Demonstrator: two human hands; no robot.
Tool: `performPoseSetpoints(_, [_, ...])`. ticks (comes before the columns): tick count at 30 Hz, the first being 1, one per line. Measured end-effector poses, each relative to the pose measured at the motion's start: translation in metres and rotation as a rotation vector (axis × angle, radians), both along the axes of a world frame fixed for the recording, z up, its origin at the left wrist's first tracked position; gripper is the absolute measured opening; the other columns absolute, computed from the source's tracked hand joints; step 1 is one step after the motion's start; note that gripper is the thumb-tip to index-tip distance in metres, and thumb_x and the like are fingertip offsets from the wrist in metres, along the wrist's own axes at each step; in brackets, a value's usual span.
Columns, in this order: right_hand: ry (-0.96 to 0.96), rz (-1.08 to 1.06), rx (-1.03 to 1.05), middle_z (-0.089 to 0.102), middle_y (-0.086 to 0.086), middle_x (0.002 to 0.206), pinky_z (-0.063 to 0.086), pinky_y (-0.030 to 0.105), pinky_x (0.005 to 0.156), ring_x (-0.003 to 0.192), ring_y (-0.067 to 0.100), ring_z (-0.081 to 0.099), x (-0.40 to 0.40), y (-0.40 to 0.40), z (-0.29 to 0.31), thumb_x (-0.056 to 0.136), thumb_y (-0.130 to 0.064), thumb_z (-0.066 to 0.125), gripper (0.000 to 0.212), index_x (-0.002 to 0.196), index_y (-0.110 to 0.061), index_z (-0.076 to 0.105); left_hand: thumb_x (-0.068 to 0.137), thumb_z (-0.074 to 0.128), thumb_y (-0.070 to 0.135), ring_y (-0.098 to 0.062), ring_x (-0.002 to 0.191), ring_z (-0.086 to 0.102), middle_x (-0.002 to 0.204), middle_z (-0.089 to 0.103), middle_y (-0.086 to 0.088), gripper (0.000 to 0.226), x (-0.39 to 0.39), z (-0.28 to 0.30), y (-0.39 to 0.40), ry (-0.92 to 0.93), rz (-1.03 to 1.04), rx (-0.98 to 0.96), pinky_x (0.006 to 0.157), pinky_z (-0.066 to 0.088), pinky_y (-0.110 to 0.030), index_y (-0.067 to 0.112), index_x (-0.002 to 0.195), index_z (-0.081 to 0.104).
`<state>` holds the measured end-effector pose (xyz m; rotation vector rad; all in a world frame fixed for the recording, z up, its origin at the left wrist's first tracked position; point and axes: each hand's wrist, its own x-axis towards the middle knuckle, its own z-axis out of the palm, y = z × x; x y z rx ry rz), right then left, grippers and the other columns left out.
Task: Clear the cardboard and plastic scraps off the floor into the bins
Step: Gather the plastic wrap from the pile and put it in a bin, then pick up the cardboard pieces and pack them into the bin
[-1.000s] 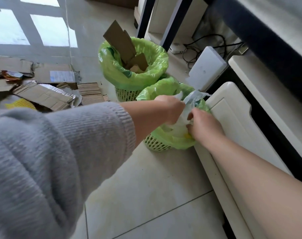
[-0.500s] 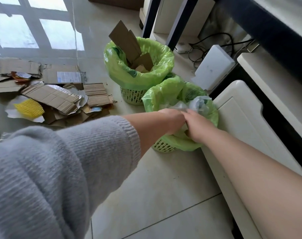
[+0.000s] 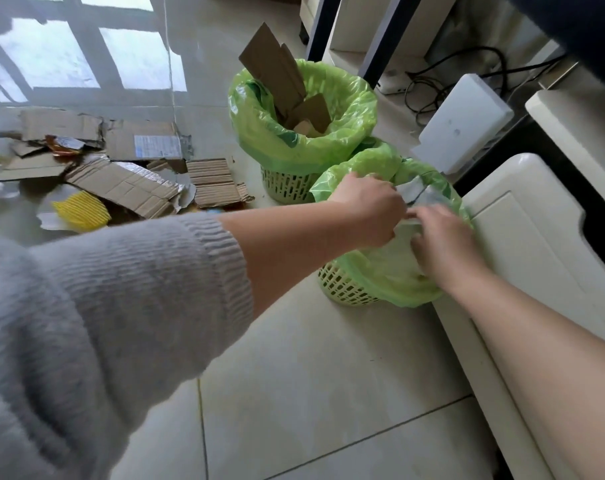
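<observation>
Two basket bins with green liners stand on the tiled floor. The far bin (image 3: 294,150) holds tall cardboard pieces (image 3: 277,74). Over the mouth of the near bin (image 3: 373,282), my left hand (image 3: 370,209) grips a crumpled white plastic scrap (image 3: 420,195), fingers curled. My right hand (image 3: 443,240) lies on the same plastic from the right, its fingers stretched toward the left hand. Most of the scrap is hidden under the hands. Torn cardboard scraps (image 3: 121,185) and a yellow ribbed plastic piece (image 3: 81,211) lie on the floor to the left.
A white cabinet (image 3: 536,258) stands tight against the near bin's right side. Behind it lean a white flat box (image 3: 463,123) and black cables (image 3: 432,88) by dark table legs (image 3: 380,39). Bare tile stretches in front of the bins.
Both hands have stayed at the near bin's mouth and pushed the plastic lower into it. My view has shifted, showing more of the scrap pile on the left.
</observation>
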<state>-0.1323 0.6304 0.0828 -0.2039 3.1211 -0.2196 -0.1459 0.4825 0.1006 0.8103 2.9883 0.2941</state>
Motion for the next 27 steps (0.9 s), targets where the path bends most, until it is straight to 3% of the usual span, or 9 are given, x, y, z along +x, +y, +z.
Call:
performPoseSetpoints(2, [0.119,-0.002,-0.186,0.051,0.009,0.126,0.038,0.030,0.076,0.101,0.029,0.054,0.016,-0.014,0.019,0.085,-0.007,0.051,0.037,0.120,-0.018,0.057,0.091,0.050,0.033,-0.020,0.113,0.051,0.117,0.061,0.006,0.019,0.011,0.011,-0.029,0.052,0.027,0.198,0.085,0.042,-0.035,0.029,0.102,0.065])
performPoseSetpoints(5, [0.246,0.150,-0.370,0.054,0.005,0.111,0.033,0.025,0.068,0.066,0.008,0.048,0.044,-0.052,0.039,0.085,-0.005,0.056,0.030,0.113,-0.013,0.061,0.088,0.056,0.027,-0.020,0.103,0.058,0.111,0.064,0.002,0.017,0.040,0.018,-0.091,0.047,0.134,0.447,0.086,0.050,-0.037,0.025,0.098,0.068])
performPoseSetpoints(7, [0.248,0.253,-0.431,0.051,-0.001,0.103,0.033,0.024,0.068,0.064,-0.001,0.045,0.059,-0.083,0.042,0.083,-0.003,0.059,0.029,0.111,-0.012,0.062,0.086,0.059,0.021,-0.022,0.097,0.061,0.106,0.065,-0.002,0.016,0.062,0.015,-0.137,-0.012,0.261,0.487,0.085,0.051,-0.037,0.020,0.097,0.070])
performPoseSetpoints(11, [0.139,0.360,-0.440,0.051,-0.004,0.100,0.040,0.028,0.067,0.063,0.003,0.046,0.076,-0.141,0.034,0.082,-0.002,0.059,0.030,0.109,-0.014,0.063,0.087,0.059,0.017,-0.023,0.100,0.060,0.107,0.066,-0.005,0.018,0.101,0.006,-0.221,-0.167,0.505,0.392,0.083,0.047,-0.028,0.016,0.101,0.070])
performPoseSetpoints(16, [0.014,0.380,-0.340,0.057,0.004,0.110,0.034,0.028,0.082,0.081,0.016,0.053,0.082,-0.190,0.025,0.084,-0.009,0.058,0.030,0.113,-0.017,0.062,0.086,0.059,0.019,-0.019,0.104,0.060,0.109,0.068,-0.002,0.020,0.139,-0.007,-0.278,-0.318,0.727,0.389,0.086,0.047,-0.027,0.018,0.103,0.069])
performPoseSetpoints(19, [-0.134,0.347,-0.256,0.054,0.006,0.124,0.044,0.036,0.093,0.101,0.022,0.058,0.102,-0.213,0.027,0.085,-0.019,0.058,0.037,0.122,-0.021,0.055,0.086,0.061,0.020,-0.017,0.106,0.061,0.112,0.068,-0.001,0.022,0.169,-0.009,-0.294,-0.373,0.800,0.480,0.087,0.048,-0.025,0.017,0.107,0.068])
performPoseSetpoints(21, [-0.225,0.331,-0.183,0.051,0.006,0.132,0.045,0.039,0.096,0.114,0.023,0.054,0.125,-0.227,0.033,0.085,-0.025,0.059,0.046,0.130,-0.024,0.049,0.085,0.063,0.021,-0.017,0.105,0.062,0.116,0.067,-0.004,0.030,0.194,-0.001,-0.298,-0.419,0.838,0.562,0.086,0.048,-0.025,0.014,0.115,0.064])
performPoseSetpoints(24, [-0.304,0.277,-0.183,0.049,0.008,0.136,0.045,0.035,0.096,0.119,0.024,0.052,0.164,-0.254,0.049,0.086,-0.031,0.058,0.052,0.135,-0.025,0.043,0.084,0.066,0.024,-0.020,0.107,0.062,0.122,0.064,-0.007,0.045,0.240,0.018,-0.302,-0.490,0.890,0.666,0.084,0.049,-0.025,0.013,0.126,0.056])
performPoseSetpoints(27, [-0.356,0.274,-0.210,0.046,0.008,0.138,0.042,0.032,0.094,0.121,0.025,0.050,0.199,-0.281,0.060,0.087,-0.032,0.058,0.054,0.137,-0.024,0.041,0.085,0.066,0.028,-0.021,0.110,0.059,0.124,0.060,-0.006,0.052,0.277,0.040,-0.309,-0.563,0.850,0.588,0.090,0.049,-0.028,0.014,0.132,0.049])
